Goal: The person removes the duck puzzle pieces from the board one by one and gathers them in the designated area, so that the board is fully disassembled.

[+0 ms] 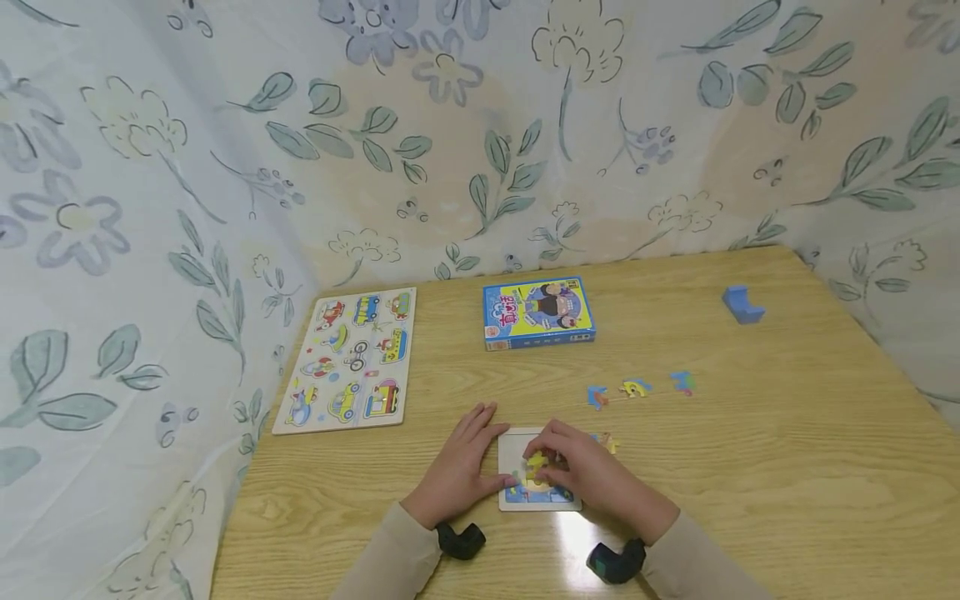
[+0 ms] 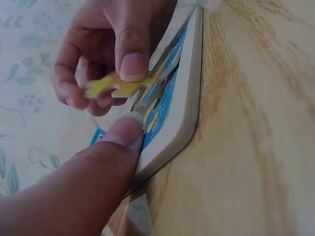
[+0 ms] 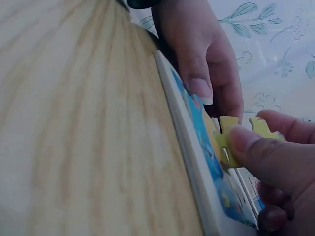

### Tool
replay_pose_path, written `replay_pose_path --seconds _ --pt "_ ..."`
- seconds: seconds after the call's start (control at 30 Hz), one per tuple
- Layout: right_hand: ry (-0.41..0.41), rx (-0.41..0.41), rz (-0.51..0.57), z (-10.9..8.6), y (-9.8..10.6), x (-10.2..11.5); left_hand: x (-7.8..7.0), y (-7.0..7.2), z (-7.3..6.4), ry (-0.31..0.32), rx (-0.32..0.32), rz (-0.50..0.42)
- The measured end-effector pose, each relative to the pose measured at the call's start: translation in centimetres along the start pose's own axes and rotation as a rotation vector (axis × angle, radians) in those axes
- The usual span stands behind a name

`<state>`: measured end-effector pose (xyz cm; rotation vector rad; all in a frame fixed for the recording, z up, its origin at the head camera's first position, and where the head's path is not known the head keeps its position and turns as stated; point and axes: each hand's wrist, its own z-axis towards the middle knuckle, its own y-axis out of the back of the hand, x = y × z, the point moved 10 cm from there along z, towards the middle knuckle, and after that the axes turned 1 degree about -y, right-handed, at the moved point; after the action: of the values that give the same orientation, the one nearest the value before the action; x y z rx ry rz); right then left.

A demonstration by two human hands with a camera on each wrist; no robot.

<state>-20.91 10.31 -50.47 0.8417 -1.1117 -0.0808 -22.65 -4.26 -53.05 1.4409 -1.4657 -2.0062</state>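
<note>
A small white-framed puzzle tray (image 1: 504, 503) lies on the table with blue picture pieces along its near side. My right hand (image 1: 592, 471) is over the tray and pinches a yellow puzzle piece (image 3: 227, 142) between thumb and fingers. In the left wrist view that yellow piece is tilted close over the tray. My left hand (image 1: 465, 458) rests at the tray's left edge, fingers extended on the table. Its thumb (image 2: 123, 132) presses on the tray's near left part, beside the fitted pieces.
Loose puzzle pieces (image 1: 636, 387) lie beyond the tray to the right, and another piece (image 1: 606, 442) is beside my right hand. A vehicle picture board (image 1: 345, 358) lies at the left. Behind are a blue-yellow box (image 1: 538, 313) and a blue block (image 1: 742, 305).
</note>
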Motion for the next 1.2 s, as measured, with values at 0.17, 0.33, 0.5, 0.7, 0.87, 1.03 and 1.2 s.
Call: replay_pose_path --seconds 0.17,0.33,0.5,0.7,0.87,1.03,1.2 --pt "-0.021 0.010 0.112 -0.3 0.9 -0.3 0.1 -0.1 0.0 0.004 -0.007 0.004" --pt "-0.086 -0.134 0.185 -1.6 4.9 -1.5 0.1 -0.4 0.1 -0.012 -0.004 -0.002" --pt "-0.154 -0.213 0.280 -1.9 5.8 -2.6 0.4 -0.3 -0.1 0.001 -0.007 -0.018" --pt "-0.078 -0.050 0.131 0.4 0.9 -0.2 0.4 0.3 -0.2 0.012 -0.014 -0.008" --pt "-0.021 0.004 0.014 0.7 -1.0 0.9 0.2 0.1 0.0 -0.002 0.002 0.013" --pt "0.050 -0.013 -0.038 0.4 -1.2 1.3 0.0 -0.3 0.0 -0.001 0.017 0.040" --pt "0.078 -0.016 -0.047 0.1 -1.4 1.3 -0.3 -0.6 0.0 0.007 0.015 0.047"
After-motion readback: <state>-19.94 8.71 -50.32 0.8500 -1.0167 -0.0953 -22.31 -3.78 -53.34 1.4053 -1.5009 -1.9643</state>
